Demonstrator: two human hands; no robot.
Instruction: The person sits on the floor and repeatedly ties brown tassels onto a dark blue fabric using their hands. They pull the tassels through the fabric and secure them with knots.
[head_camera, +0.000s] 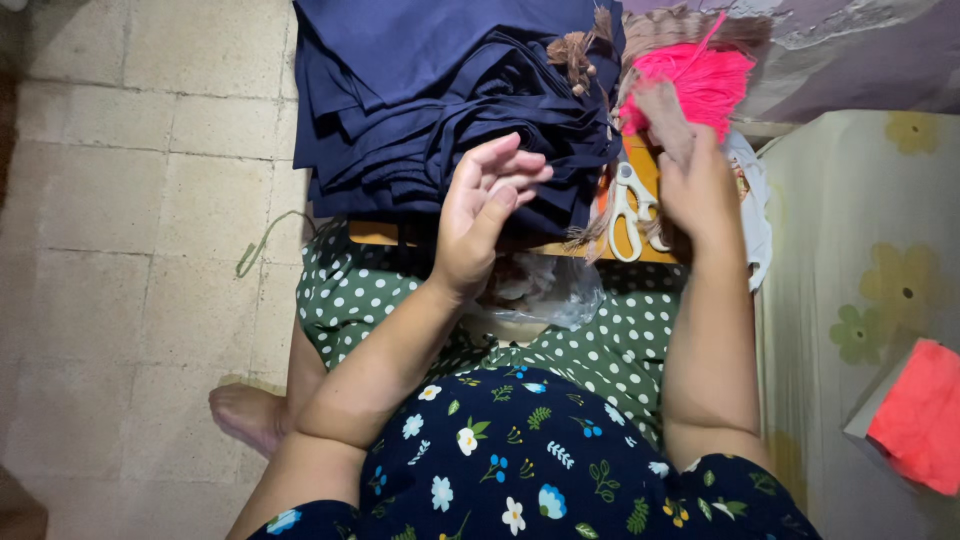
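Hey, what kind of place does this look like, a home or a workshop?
Probably a home sewing or craft corner. A stack of folded navy fabric, white-handled scissors and a bundle of pink yarn sit on a low wooden board over a tiled floor.

Dim, warm indoor light; right hand (695, 180) motion-blurred.
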